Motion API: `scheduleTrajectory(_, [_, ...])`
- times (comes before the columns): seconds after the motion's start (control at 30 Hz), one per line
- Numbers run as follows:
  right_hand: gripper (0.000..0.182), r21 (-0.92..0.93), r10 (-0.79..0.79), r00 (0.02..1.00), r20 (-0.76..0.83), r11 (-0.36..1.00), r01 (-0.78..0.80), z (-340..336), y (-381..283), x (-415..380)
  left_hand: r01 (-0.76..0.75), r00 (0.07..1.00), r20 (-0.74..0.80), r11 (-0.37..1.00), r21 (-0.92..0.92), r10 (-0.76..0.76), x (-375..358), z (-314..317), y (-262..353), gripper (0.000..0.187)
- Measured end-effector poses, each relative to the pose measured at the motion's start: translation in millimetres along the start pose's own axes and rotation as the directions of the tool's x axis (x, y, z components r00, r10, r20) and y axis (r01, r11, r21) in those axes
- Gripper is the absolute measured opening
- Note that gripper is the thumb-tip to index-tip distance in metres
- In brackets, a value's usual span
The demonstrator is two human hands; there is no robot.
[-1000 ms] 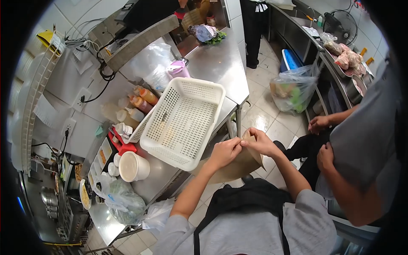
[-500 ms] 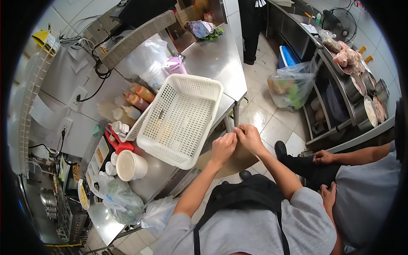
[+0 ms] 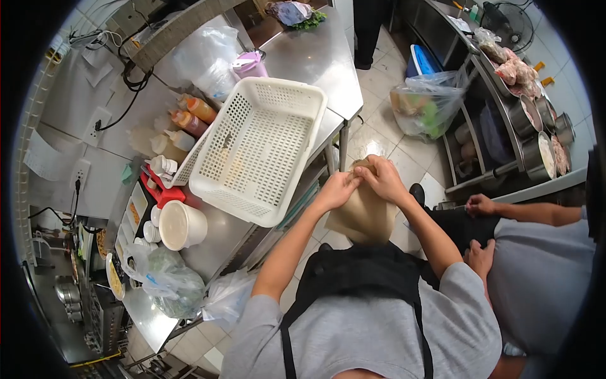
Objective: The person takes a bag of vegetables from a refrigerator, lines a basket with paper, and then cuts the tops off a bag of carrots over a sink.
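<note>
My left hand and my right hand are close together in front of me, beside the corner of the steel table. Both have their fingers closed on the top of what looks like a brown paper bag, which hangs below them. Its bottom is blurred. To the left of my hands, a white perforated plastic basket sits on the steel table, with nothing in it except a few small bits. A second white basket lies partly hidden under it.
Sauce bottles, a lidded white tub and a tied plastic bag crowd the table's left side. A co-worker's hand is near on my right. Behind stand a clear bag and a shelf with metal pots.
My hands have risen slightly and moved a little right, still together. The brown paper bag now hangs more upright and shows more of its face. The view has shifted, so the table appears higher.
</note>
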State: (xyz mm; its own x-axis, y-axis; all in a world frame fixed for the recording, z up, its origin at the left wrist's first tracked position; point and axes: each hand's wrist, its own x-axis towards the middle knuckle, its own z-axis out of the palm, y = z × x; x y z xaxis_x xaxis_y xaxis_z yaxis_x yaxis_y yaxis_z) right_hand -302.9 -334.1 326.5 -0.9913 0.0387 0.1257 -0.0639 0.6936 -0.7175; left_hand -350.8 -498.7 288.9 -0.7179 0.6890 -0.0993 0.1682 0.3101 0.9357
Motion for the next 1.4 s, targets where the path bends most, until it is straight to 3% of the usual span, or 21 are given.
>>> scheduleTrajectory(0.13, [0.028,0.041,-0.083,0.996,-0.044,0.996,0.085,2,-9,3,0.046,0.998,-0.058,0.992,0.118,-0.039,-3,1,2,0.023])
scheduleTrajectory(0.17, [0.028,-0.047,-0.101,0.993,-0.058,0.994,0.099,11,-2,5,0.042,0.998,-0.052,0.992,0.117,-0.037,-3,3,4,0.023])
scheduleTrajectory(0.23, [0.029,-0.137,-0.112,0.991,-0.069,0.985,0.102,25,11,12,0.022,0.975,-0.190,0.806,0.591,0.113,-5,9,7,0.022])
scheduleTrajectory(0.3, [0.029,-0.145,0.151,0.988,-0.038,0.977,-0.155,34,18,18,-0.025,0.969,-0.187,0.820,0.572,0.160,-8,16,0,0.023])
scheduleTrajectory(0.33, [0.029,-0.150,0.143,0.989,-0.048,0.977,-0.149,29,18,22,-0.077,0.954,-0.198,0.824,0.562,0.224,-2,13,0,0.024])
scheduleTrajectory(0.4, [0.032,-0.125,0.121,0.983,0.135,0.987,-0.104,25,18,20,-0.089,0.947,-0.212,0.828,0.554,0.243,-3,7,-7,0.020])
scheduleTrajectory(0.47, [0.032,-0.014,0.075,0.980,0.182,0.997,-0.074,19,11,19,0.089,0.993,0.047,0.963,0.254,-0.104,3,-5,-2,0.014])
scheduleTrajectory(0.5, [0.032,0.094,0.020,0.976,0.215,0.995,-0.041,15,8,21,0.055,0.998,0.007,0.998,0.032,-0.055,9,-1,-16,0.015])
scheduleTrajectory(0.63, [0.030,0.179,-0.007,0.996,0.089,0.984,-0.009,9,15,14,0.141,0.986,-0.086,0.990,0.003,-0.140,15,1,-20,0.019])
scheduleTrajectory(0.73, [0.027,0.111,0.051,0.973,0.225,0.991,-0.077,8,20,8,0.064,0.996,-0.057,0.998,0.002,-0.063,11,4,-20,0.020])
scheduleTrajectory(0.8, [0.026,-0.179,-0.038,0.991,0.128,0.982,0.061,11,13,7,-0.010,0.990,-0.141,0.998,0.058,0.018,11,6,-18,0.018])
scheduleTrajectory(0.87, [0.025,-0.200,-0.083,0.993,0.083,0.975,0.098,14,9,10,0.035,0.984,-0.179,0.982,0.185,-0.001,9,6,-16,0.019])
scheduleTrajectory(0.93, [0.022,-0.114,0.102,0.993,0.055,0.989,-0.095,14,4,12,0.089,0.974,-0.226,0.950,0.299,-0.020,10,9,-13,0.021])
scheduleTrajectory(1.0, [0.023,-0.193,0.122,0.990,0.068,0.975,-0.107,29,20,17,0.000,0.962,-0.216,0.797,0.604,0.164,6,18,-11,0.021])
scheduleTrajectory(1.07, [0.023,-0.272,0.127,0.990,0.058,0.956,-0.107,36,34,29,0.014,0.942,-0.282,0.816,0.578,0.184,10,13,-20,0.020])
scheduleTrajectory(1.13, [0.019,-0.108,-0.090,0.980,0.180,0.988,0.111,43,43,23,0.041,0.994,-0.110,0.910,0.412,0.005,7,5,-31,0.023])
scheduleTrajectory(1.17, [0.020,-0.125,-0.131,0.966,0.222,0.979,0.161,43,40,24,0.107,0.965,0.165,0.885,0.454,-0.201,22,-8,-31,0.030])
scheduleTrajectory(1.2, [0.020,-0.127,-0.136,0.964,0.229,0.978,0.168,40,37,26,0.111,0.967,0.157,0.887,0.449,-0.201,22,-8,-30,0.030])
scheduleTrajectory(1.27, [0.030,0.309,0.165,0.947,0.276,0.918,-0.250,35,29,31,0.165,0.986,0.009,0.986,-0.004,-0.165,24,-5,-22,0.030])
scheduleTrajectory(1.3, [0.030,0.310,0.163,0.947,0.275,0.918,-0.248,31,29,32,0.245,0.968,-0.059,0.969,-0.009,-0.245,23,-3,-19,0.031])
scheduleTrajectory(1.4, [0.037,-0.101,0.179,0.915,0.361,0.983,-0.153,8,46,32,0.163,0.980,-0.118,0.987,-0.007,-0.163,29,4,-33,0.033])
